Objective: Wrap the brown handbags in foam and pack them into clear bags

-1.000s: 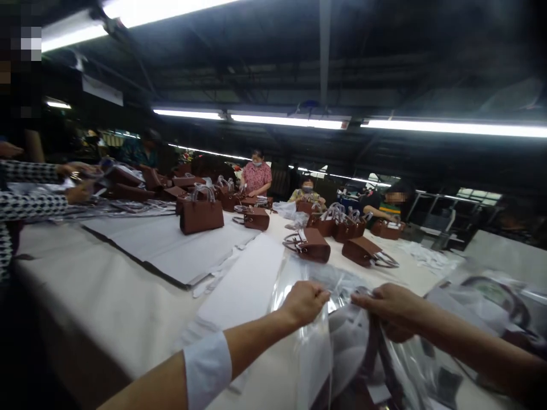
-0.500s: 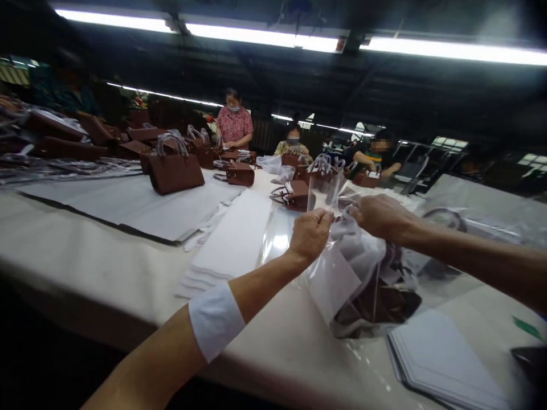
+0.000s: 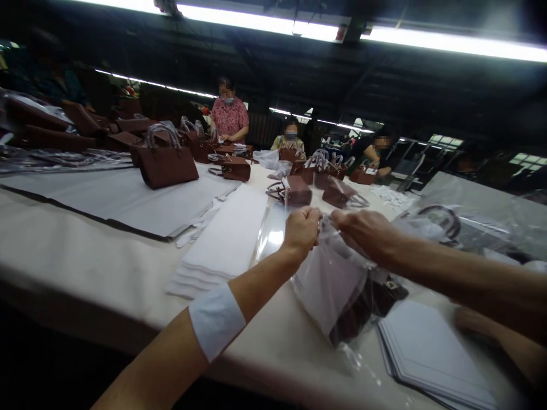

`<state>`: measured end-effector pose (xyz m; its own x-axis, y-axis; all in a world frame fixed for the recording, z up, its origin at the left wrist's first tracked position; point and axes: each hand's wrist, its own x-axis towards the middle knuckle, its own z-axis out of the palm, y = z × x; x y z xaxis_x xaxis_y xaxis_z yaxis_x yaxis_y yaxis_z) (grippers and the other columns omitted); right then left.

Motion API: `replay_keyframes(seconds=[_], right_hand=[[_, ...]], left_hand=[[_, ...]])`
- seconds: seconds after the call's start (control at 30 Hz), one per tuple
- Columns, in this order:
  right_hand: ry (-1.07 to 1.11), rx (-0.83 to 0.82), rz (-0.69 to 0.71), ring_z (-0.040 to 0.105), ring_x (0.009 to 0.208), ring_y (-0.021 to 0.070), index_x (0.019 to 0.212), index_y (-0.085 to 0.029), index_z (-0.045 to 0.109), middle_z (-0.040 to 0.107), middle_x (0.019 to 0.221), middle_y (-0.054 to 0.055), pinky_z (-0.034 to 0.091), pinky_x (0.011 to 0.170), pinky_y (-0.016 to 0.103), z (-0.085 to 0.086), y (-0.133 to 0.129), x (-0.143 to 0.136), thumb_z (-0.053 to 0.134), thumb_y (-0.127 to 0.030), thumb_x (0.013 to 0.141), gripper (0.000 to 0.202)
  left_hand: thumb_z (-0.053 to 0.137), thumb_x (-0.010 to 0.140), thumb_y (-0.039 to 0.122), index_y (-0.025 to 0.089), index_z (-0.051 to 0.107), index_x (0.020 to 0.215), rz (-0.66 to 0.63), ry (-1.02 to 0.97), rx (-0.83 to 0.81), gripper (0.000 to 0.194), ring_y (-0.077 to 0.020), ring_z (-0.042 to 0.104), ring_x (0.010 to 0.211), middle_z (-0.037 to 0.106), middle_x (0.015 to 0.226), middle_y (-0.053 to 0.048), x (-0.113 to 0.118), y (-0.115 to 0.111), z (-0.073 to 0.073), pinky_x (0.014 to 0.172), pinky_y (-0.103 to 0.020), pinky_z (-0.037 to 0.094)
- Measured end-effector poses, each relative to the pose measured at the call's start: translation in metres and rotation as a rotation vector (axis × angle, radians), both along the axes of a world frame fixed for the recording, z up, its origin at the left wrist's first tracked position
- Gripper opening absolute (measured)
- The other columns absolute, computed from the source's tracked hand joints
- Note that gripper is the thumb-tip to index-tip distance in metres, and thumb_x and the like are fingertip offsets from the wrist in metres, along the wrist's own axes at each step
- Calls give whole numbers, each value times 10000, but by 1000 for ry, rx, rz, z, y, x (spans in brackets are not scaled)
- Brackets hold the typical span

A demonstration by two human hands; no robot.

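My left hand point(image 3: 301, 230) is closed on the gathered top of a clear plastic bag point(image 3: 329, 279). Close beside it on the right, my right hand point(image 3: 363, 230) also pinches the bag's top edge. Inside the bag are a dark brown handbag point(image 3: 356, 316) and a white sheet, seen through the film. The bag's lower end rests at the table top. A stack of white cards point(image 3: 431, 347) lies just right of it, and layered white sheets point(image 3: 226, 233) lie to its left.
Brown handbags stand on the table point(image 3: 128, 273), one point(image 3: 168, 165) at the left. Another person's hand point(image 3: 482, 324) is at the right, near the cards. Several people work across the table. Bagged handbags point(image 3: 444, 222) lie at the right.
The bag's top has come down and leftward between my hands, which are closer together. Another person's hand has appeared at the lower right. The view has shifted slightly.
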<state>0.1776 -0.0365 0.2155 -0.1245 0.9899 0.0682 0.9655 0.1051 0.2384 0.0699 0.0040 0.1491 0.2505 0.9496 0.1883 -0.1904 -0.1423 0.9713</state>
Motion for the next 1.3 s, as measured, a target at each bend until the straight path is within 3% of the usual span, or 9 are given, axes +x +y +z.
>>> replay_keyframes(seconds=[0.13, 0.27, 0.33, 0.43, 0.53, 0.63, 0.8, 1.1, 1.3], right_hand=[[-87, -49, 40, 598, 754, 265, 1039, -143, 554, 618, 819, 121, 420, 634, 337, 4, -18, 2, 455, -292, 871, 246], [-254, 347, -38, 374, 1149, 417, 1366, -200, 249, 365, 1318, 201, 379, 786, 501, 19, -29, 43, 535, -651, 714, 842], [-197, 249, -168, 471, 1048, 388, 1371, -147, 221, 477, 1204, 221, 405, 718, 440, 19, -30, 66, 539, -605, 727, 852], [-35, 19, -248, 576, 704, 238, 970, -170, 559, 615, 740, 92, 369, 607, 306, 15, -31, 81, 392, -395, 853, 304], [17, 102, -214, 526, 595, 184, 631, -197, 458, 547, 595, 43, 309, 566, 279, 17, -32, 74, 309, -362, 873, 329], [49, 176, -196, 481, 559, 170, 614, -202, 413, 506, 566, 28, 264, 537, 273, 25, -33, 65, 315, -362, 862, 311], [285, 215, -132, 454, 531, 148, 599, -203, 390, 462, 530, -3, 262, 533, 264, 19, -33, 72, 331, -376, 850, 310], [646, -237, -39, 465, 569, 154, 646, -200, 465, 521, 628, 3, 312, 529, 257, -2, -31, 50, 291, -419, 858, 351], [485, -123, -49, 458, 547, 190, 623, -207, 452, 505, 556, 16, 284, 527, 293, -13, -31, 52, 384, -513, 813, 366]], left_hand=[[412, 798, 288, 164, 497, 723, -49, -19, -104, 168, -47, 356, 279, 426, 475, 74, -1, -2, -23, 274, -148, 227], [476, 782, 322, 166, 502, 768, -52, -56, -126, 159, -42, 363, 300, 454, 496, 72, -18, -3, -30, 266, -129, 220], [500, 769, 297, 168, 493, 803, -64, -68, -123, 133, -41, 371, 314, 459, 501, 75, -25, -8, -26, 277, -125, 244], [496, 774, 266, 180, 465, 810, -85, -97, -101, 99, -39, 374, 343, 441, 500, 86, -23, -22, -10, 308, -120, 290], [486, 802, 283, 191, 448, 793, -166, -146, 23, 100, -38, 392, 378, 445, 515, 85, -6, -35, 11, 348, -119, 327], [470, 810, 242, 186, 423, 745, -258, -138, 86, 98, -36, 371, 369, 419, 487, 88, 11, -37, 22, 352, -117, 313], [472, 815, 279, 193, 408, 751, -217, -99, 60, 124, -40, 365, 357, 426, 485, 89, 14, -21, 13, 332, -116, 300], [455, 797, 254, 189, 410, 732, -218, -86, 1, 102, -54, 343, 304, 416, 446, 86, 14, -15, 1, 272, -138, 264], [485, 781, 216, 183, 435, 721, -323, -37, 54, 86, -48, 380, 333, 441, 471, 78, 15, -18, 11, 311, -134, 317]])
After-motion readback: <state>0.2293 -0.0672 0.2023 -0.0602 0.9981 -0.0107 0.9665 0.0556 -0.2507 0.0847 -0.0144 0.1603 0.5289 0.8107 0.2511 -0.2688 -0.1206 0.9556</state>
